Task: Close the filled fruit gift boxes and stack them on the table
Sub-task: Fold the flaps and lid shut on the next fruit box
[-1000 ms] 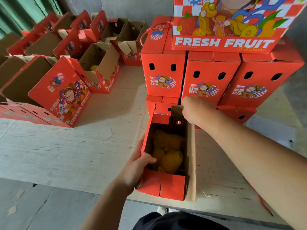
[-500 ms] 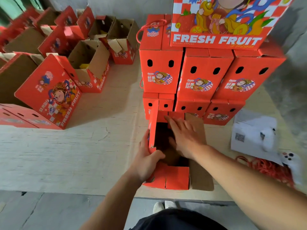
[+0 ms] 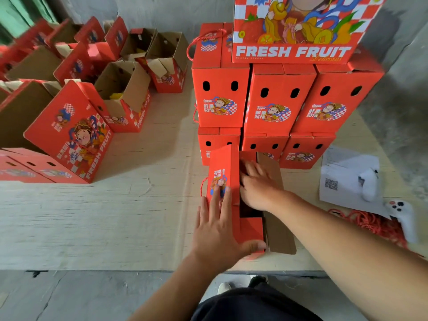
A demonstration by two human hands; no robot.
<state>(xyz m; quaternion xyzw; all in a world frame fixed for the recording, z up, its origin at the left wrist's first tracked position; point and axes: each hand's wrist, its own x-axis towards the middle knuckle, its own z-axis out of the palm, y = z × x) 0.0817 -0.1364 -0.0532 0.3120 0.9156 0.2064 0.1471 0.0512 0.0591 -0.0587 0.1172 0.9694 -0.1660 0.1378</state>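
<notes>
A red fruit gift box (image 3: 251,230) stands at the table's near edge, half closed. Its left lid flap (image 3: 223,163) is folded over the top; the brown right flap (image 3: 279,230) lies open to the right. My left hand (image 3: 217,228) lies with straight fingers on the left flap, thumb at the box's near end. My right hand (image 3: 258,184) presses flat into the opening beside that flap. The fruit inside is hidden. Behind stands a stack of closed red boxes (image 3: 278,98), with a large one (image 3: 298,31) on top.
Several open red boxes (image 3: 120,96) with raised flaps fill the table's left and back left. A white sheet with a QR code (image 3: 342,179), white controllers (image 3: 403,218) and red cord (image 3: 370,223) lie at the right. The table edge (image 3: 115,262) runs along the front.
My left hand has swung the left flap over the top and now lies flat on it. My right hand stays pressed in the opening. The view has shifted slightly.
</notes>
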